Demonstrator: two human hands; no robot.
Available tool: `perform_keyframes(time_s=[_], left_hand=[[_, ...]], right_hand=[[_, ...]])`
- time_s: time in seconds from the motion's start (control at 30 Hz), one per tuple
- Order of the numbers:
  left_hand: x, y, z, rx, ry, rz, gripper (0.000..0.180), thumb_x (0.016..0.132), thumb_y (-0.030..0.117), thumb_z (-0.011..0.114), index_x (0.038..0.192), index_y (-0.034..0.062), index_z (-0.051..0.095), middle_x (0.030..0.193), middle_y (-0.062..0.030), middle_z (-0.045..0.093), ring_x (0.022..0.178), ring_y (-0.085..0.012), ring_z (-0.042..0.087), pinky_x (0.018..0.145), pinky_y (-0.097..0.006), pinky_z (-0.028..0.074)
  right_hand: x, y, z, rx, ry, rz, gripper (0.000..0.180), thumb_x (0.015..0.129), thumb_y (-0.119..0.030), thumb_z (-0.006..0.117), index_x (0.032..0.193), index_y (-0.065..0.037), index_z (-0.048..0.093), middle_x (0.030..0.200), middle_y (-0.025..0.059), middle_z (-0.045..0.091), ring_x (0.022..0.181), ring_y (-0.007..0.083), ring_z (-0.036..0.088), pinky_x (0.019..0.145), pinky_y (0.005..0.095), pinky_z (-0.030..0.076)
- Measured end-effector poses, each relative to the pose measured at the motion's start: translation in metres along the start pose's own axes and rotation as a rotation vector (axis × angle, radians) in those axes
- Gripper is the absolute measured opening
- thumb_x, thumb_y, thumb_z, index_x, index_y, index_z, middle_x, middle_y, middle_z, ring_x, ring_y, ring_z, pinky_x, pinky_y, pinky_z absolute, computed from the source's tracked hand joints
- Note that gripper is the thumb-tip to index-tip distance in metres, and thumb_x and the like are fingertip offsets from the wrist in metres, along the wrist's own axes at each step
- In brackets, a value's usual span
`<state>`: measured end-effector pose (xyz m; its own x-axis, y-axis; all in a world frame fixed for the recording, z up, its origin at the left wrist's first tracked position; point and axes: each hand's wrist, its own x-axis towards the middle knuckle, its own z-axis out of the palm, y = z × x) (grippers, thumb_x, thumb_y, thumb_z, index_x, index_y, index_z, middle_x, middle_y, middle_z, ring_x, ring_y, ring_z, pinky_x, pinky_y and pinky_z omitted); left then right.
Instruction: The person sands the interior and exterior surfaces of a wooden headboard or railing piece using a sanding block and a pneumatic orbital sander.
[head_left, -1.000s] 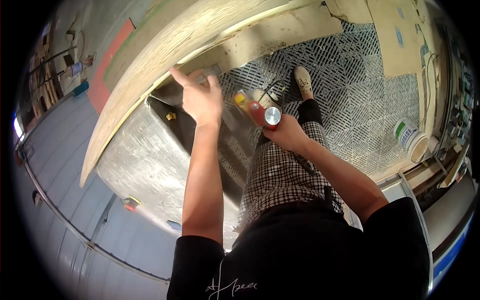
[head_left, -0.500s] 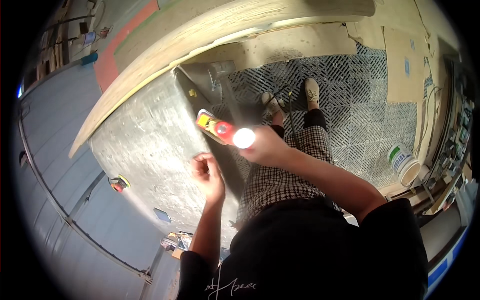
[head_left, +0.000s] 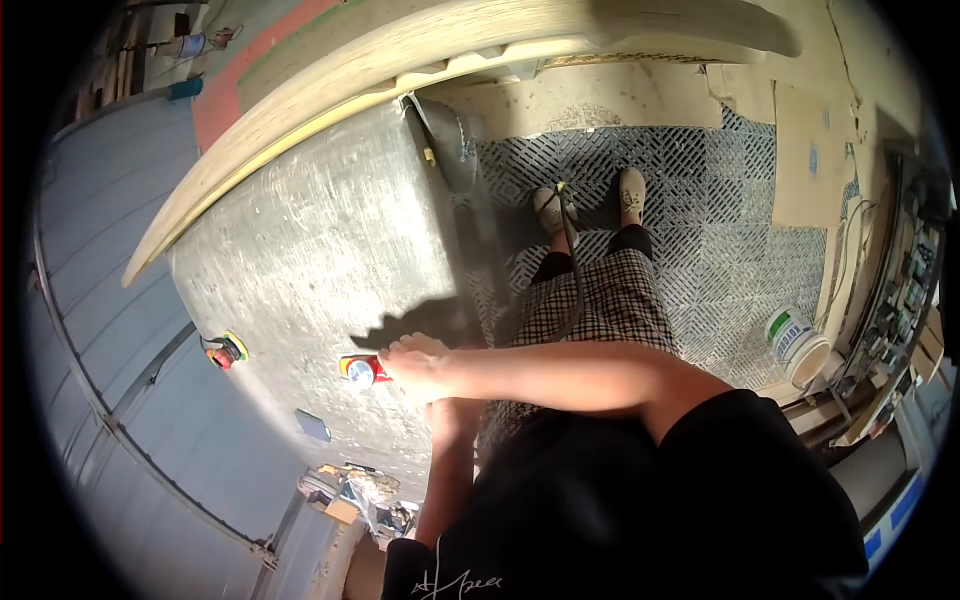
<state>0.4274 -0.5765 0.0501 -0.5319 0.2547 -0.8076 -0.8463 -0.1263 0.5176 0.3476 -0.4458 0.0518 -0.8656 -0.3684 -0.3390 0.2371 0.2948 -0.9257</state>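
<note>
My right hand (head_left: pixel 418 365) lies over the grey worktop, closed on a small red handheld tool (head_left: pixel 378 371) with a round pale cap on its top. The tool rests at or just above the surface; its exact kind I cannot make out, as my fingers cover one end. My left forearm (head_left: pixel 455 430) runs up beneath the right one, and the left hand is hidden there, close to the tool. Under both hands spreads the scuffed grey worktop (head_left: pixel 290 230), where a dark shadow falls beyond the fingers.
A red and black round sander (head_left: pixel 226 350) sits at the worktop's left edge, near a blue-grey rectangular pad (head_left: pixel 313 426). A long pale wooden piece (head_left: pixel 300 130) borders the far side. A white bucket (head_left: pixel 797 345) stands on the grated floor (head_left: pixel 720 270) at right; a dark hose (head_left: pixel 577 270) hangs before my legs.
My right hand has brought the red tool left and toward me, down to the worktop. The left hand, earlier visible with curled fingers, is now behind the right hand and forearm.
</note>
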Motion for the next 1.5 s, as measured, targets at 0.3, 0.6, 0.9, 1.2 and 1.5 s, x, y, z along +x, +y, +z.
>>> perform_keyframes(time_s=[0.3, 0.6, 0.9, 1.2, 1.5], left_hand=[[0.016, 0.032, -0.072, -0.029, 0.28, 0.078, 0.022, 0.101, 0.013, 0.06, 0.123, 0.0069, 0.061, 0.113, -0.0063, 0.068, 0.11, -0.0198, 0.063, 0.09, -0.036, 0.052], [-0.004, 0.061, -0.009, 1.264, 0.283, 0.469, 0.018, 0.095, 0.019, 0.068, 0.102, 0.0022, 0.065, 0.08, -0.01, 0.071, 0.066, -0.016, 0.066, 0.065, -0.032, 0.052], [0.179, 0.128, 0.211, 1.998, 0.177, 0.75, 0.098, 0.089, 0.022, 0.064, 0.159, 0.0039, -0.001, 0.083, -0.0181, 0.072, 0.074, -0.0394, 0.069, 0.065, -0.049, 0.055], [0.231, 0.143, 0.266, 2.104, 0.23, 0.683, 0.097, 0.087, 0.034, 0.062, 0.158, -0.001, 0.005, 0.096, -0.0185, 0.074, 0.085, -0.0381, 0.072, 0.078, -0.047, 0.056], [0.23, 0.12, 0.268, 1.9, 0.344, 0.68, 0.101, 0.085, 0.037, 0.066, 0.158, -0.0004, 0.007, 0.096, -0.0147, 0.075, 0.091, -0.0341, 0.072, 0.086, -0.045, 0.054]], right_hand=[[-0.07, 0.001, -0.15, -0.197, 0.664, -0.447, 0.03, 0.086, -0.003, 0.064, 0.116, -0.006, 0.066, 0.102, 0.0086, 0.067, 0.098, 0.0231, 0.064, 0.084, 0.0377, 0.055], [-0.197, 0.052, -0.403, -0.889, 0.447, 0.236, 0.05, 0.08, -0.023, 0.079, 0.124, -0.007, 0.062, 0.107, 0.0153, 0.069, 0.101, 0.0335, 0.065, 0.089, 0.0408, 0.054], [-0.179, 0.018, -0.389, -0.954, 0.459, 0.542, 0.028, 0.083, -0.016, 0.067, 0.107, -0.003, 0.061, 0.092, 0.0202, 0.07, 0.089, 0.0355, 0.068, 0.081, 0.0441, 0.053], [-0.186, 0.03, -0.388, -0.94, 0.519, 0.58, 0.029, 0.084, -0.009, 0.06, 0.112, -0.002, 0.061, 0.098, 0.0212, 0.071, 0.093, 0.0354, 0.068, 0.081, 0.0434, 0.055], [-0.186, 0.023, -0.388, -0.946, 0.509, 0.599, 0.03, 0.088, -0.018, 0.061, 0.113, -0.002, 0.061, 0.097, 0.0193, 0.071, 0.091, 0.0333, 0.068, 0.079, 0.0422, 0.055]])
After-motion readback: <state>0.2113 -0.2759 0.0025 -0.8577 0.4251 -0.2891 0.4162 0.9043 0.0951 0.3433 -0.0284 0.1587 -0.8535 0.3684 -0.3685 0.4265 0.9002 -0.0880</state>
